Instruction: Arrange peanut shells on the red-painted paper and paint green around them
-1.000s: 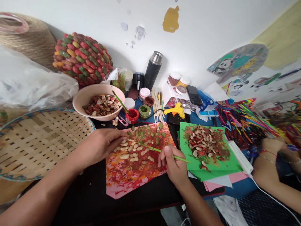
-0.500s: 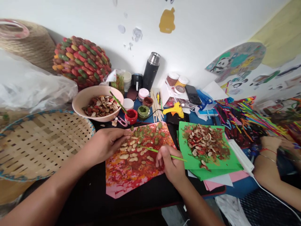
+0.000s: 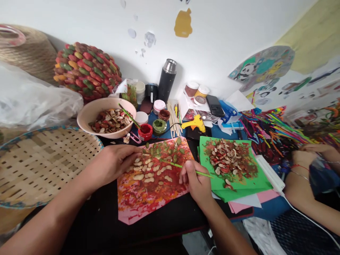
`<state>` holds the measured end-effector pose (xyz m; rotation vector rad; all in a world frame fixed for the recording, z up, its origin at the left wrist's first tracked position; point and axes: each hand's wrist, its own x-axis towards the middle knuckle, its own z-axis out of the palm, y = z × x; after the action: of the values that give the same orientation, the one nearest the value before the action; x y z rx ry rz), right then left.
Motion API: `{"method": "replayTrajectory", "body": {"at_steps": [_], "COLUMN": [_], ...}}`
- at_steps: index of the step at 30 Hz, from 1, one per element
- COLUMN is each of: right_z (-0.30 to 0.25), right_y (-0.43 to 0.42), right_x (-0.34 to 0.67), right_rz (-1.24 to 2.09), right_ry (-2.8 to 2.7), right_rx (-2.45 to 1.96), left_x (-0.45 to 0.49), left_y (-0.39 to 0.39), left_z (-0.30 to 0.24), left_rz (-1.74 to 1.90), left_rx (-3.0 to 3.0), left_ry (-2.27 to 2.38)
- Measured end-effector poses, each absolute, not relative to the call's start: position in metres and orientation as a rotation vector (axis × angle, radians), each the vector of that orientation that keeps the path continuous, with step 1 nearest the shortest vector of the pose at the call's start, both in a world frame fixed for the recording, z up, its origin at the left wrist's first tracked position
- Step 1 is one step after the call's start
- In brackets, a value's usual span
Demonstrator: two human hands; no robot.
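My right hand [image 3: 197,180] is closed around a thin green paintbrush [image 3: 203,173], whose tip points left over the paint-smeared pink paper [image 3: 140,209]. Near that tip lie several green-painted peanut shells [image 3: 158,151]. Below and left of them are several unpainted tan peanut shells [image 3: 149,175]. My left hand [image 3: 119,161] rests over the paper's upper left edge with thumb and fingers pinched together beside the shells; what is between the fingertips is hidden. Behind the paper stand open jars of green paint [image 3: 159,126] and red paint [image 3: 145,132], the red one with another brush in it.
A pink bowl of shell pieces [image 3: 82,118] and a woven bamboo tray [image 3: 47,166] are at left. A yellow glue gun [image 3: 195,123] and a black thermos [image 3: 166,83] stand behind. Green sheets [image 3: 249,189] bear shell pieces at right, near another person's arm [image 3: 300,187].
The view has shifted slightly, so most things sit a little further left. My right hand and the brush have moved slightly right over the paper. My left hand keeps its pinch at the paper's edge.
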<state>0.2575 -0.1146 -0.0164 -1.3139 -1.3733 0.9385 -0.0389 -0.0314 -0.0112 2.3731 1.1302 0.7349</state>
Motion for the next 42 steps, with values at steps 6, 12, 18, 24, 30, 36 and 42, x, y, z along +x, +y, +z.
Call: {"method": "replayTrajectory", "body": {"at_steps": [6,12,18,24,30,36,42], "right_z": [-0.017,-0.015,-0.017,-0.013,-0.012,-0.013,-0.014], "right_y": [-0.115,-0.115,-0.115,-0.115,-0.115,-0.116,-0.115], "right_x": [0.258,0.256,0.257,0.254,0.252,0.252,0.251], "right_rz": [0.946,0.941,0.953,0.945,0.92,0.884,0.859], "right_ry": [-1.353,-1.347,-1.356,-1.371,-1.408,-1.51,-1.513], "right_rx": [-1.312,-1.293,-1.312,-1.3,-1.308,-1.308,-1.335], "left_x": [-0.03,-0.028,-0.03,-0.029,-0.029,-0.029,-0.031], "left_y": [-0.031,-0.031,-0.031,-0.032,-0.032,-0.032,-0.032], "left_z": [-0.012,-0.019,-0.023,-0.021,-0.019,-0.021,-0.024], "left_rz": [0.782,0.774,0.767,0.74,0.759,0.748,0.76], "left_rx": [2.444,2.517,2.481,2.441,2.453,2.452,2.428], "left_ry": [1.079,1.089,1.084,1.112,1.084,1.097,1.091]}}
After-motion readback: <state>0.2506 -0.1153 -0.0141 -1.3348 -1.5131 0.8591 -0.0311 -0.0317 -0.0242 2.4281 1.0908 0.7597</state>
